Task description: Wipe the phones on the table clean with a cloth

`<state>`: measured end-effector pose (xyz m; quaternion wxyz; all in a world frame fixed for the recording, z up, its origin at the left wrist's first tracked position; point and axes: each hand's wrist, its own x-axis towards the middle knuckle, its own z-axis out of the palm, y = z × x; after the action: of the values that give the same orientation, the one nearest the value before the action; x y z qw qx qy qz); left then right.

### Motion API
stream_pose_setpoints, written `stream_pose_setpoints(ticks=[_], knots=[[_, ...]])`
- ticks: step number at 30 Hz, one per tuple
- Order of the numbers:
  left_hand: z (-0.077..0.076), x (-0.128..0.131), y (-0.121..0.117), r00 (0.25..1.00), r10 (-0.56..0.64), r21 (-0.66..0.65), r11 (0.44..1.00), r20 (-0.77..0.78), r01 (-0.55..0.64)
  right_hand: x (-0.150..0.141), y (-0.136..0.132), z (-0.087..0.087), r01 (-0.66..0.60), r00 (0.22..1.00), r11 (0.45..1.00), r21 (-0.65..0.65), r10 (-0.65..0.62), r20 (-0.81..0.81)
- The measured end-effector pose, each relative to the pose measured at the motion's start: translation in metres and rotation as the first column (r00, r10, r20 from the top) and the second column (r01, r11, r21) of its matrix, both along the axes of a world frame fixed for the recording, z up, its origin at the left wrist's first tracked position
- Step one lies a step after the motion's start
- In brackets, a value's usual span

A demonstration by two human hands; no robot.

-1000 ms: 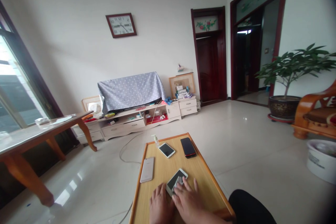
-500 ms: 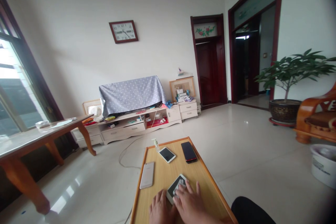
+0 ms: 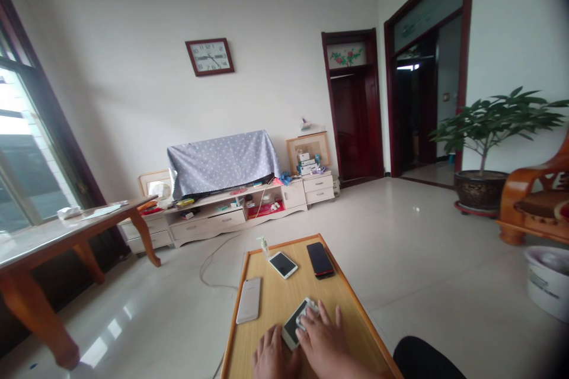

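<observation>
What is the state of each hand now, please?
Left hand: at the edge of the nearest phone; grip cannot be told.
Right hand: open, pressing a crumpled whitish wad onto that phone.

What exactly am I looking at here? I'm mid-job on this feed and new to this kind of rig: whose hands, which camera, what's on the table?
There is no machine: these are a person's own bare hands, seen by one camera worn on their head, looking forward and down. The left hand is at the edge of a white-framed phone. The right hand has its fingers on a crumpled pale wad over the screen; cloth or tissue, I can't tell. Also on the wooden table are a pale phone lying back up, a white phone, a dark phone and a pump bottle.
</observation>
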<state>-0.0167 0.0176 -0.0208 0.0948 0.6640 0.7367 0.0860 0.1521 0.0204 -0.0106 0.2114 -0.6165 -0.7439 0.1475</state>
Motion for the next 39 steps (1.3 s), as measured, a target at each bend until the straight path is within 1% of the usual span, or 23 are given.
stream_pose_setpoints(ticks=[3, 5, 7, 9, 11, 13, 15, 17, 19, 20, 21, 23, 25, 27, 29, 31, 34, 36, 37, 39], knots=[[-0.002, -0.005, 0.000, 1.000, -0.027, -0.025, 0.999, -0.006, 0.027, -0.015, -0.012, -0.005, -0.181, 0.982, 0.983, -0.014, 0.180, -0.051], [-0.003, -0.006, -0.001, 0.999, -0.038, -0.026, 0.999, -0.006, 0.038, -0.018, -0.015, -0.005, -0.216, 0.975, 0.976, -0.013, 0.214, -0.063], [-0.002, -0.005, -0.002, 1.000, -0.030, -0.011, 0.999, 0.000, 0.030, -0.013, -0.011, -0.002, -0.152, 0.987, 0.988, 0.010, 0.152, -0.049], [0.001, -0.003, -0.003, 1.000, -0.011, 0.003, 1.000, 0.001, 0.011, -0.005, -0.001, 0.002, -0.041, 0.999, 0.999, 0.014, 0.041, -0.014], [0.004, 0.000, -0.003, 1.000, 0.000, 0.002, 1.000, 0.000, 0.000, 0.000, 0.008, 0.005, 0.058, 0.998, 0.998, -0.004, -0.058, 0.026], [0.006, 0.001, -0.003, 1.000, 0.002, -0.007, 1.000, -0.002, -0.002, -0.001, 0.011, 0.006, 0.093, 0.995, 0.996, -0.010, -0.092, 0.043], [0.007, -0.001, -0.002, 1.000, -0.002, -0.023, 1.000, 0.002, 0.002, -0.009, 0.006, 0.005, 0.042, 0.999, 0.999, 0.006, -0.042, 0.018], [0.005, -0.004, -0.001, 1.000, -0.011, -0.041, 0.999, 0.006, 0.011, -0.019, -0.004, 0.002, -0.088, 0.996, 0.996, 0.012, 0.089, -0.031], [0.003, -0.007, -0.001, 1.000, -0.022, -0.061, 0.998, 0.008, 0.022, -0.028, -0.012, 0.000, -0.209, 0.975, 0.978, 0.005, 0.209, -0.077], [0.002, -0.007, 0.000, 1.000, -0.024, -0.061, 0.998, 0.008, 0.025, -0.029, -0.014, -0.001, -0.240, 0.967, 0.971, 0.002, 0.239, -0.091], [0.001, -0.008, -0.001, 1.000, -0.025, -0.052, 0.998, 0.011, 0.026, -0.029, -0.014, -0.001, -0.243, 0.966, 0.970, 0.003, 0.243, -0.095], [0.000, -0.007, -0.002, 1.000, -0.021, -0.017, 1.000, 0.023, 0.021, -0.024, -0.008, -0.001, -0.177, 0.982, 0.984, 0.011, 0.178, -0.068], [0.001, -0.005, -0.003, 1.000, -0.018, 0.015, 1.000, 0.025, 0.018, -0.015, 0.004, 0.002, -0.055, 0.998, 0.998, 0.007, 0.055, -0.018], [0.002, -0.004, -0.005, 1.000, -0.016, 0.022, 1.000, 0.018, 0.016, -0.009, 0.015, 0.004, 0.059, 0.998, 0.998, -0.006, -0.059, 0.030], [0.004, -0.003, -0.007, 1.000, -0.012, 0.023, 1.000, 0.020, 0.011, -0.009, 0.020, 0.006, 0.103, 0.993, 0.995, -0.013, -0.102, 0.057], [0.005, -0.004, -0.008, 0.999, -0.011, 0.026, 1.000, 0.040, 0.010, -0.017, 0.015, 0.006, 0.056, 0.997, 0.998, -0.005, -0.055, 0.055], [0.007, -0.007, -0.007, 0.997, -0.029, 0.015, 0.999, 0.068, 0.028, -0.033, -0.002, 0.004, -0.129, 0.992, 0.991, 0.020, 0.129, -0.003], [0.007, -0.009, -0.007, 0.997, -0.038, 0.013, 0.999, 0.074, 0.037, -0.039, -0.009, 0.004, -0.218, 0.975, 0.975, 0.034, 0.219, -0.037], [0.007, -0.009, -0.007, 0.996, -0.039, 0.016, 0.999, 0.076, 0.038, -0.040, -0.009, 0.004, -0.230, 0.972, 0.973, 0.036, 0.231, -0.040], [0.006, -0.008, -0.007, 0.997, -0.032, 0.034, 0.999, 0.076, 0.030, -0.037, -0.001, 0.005, -0.185, 0.983, 0.982, 0.028, 0.186, -0.013]])
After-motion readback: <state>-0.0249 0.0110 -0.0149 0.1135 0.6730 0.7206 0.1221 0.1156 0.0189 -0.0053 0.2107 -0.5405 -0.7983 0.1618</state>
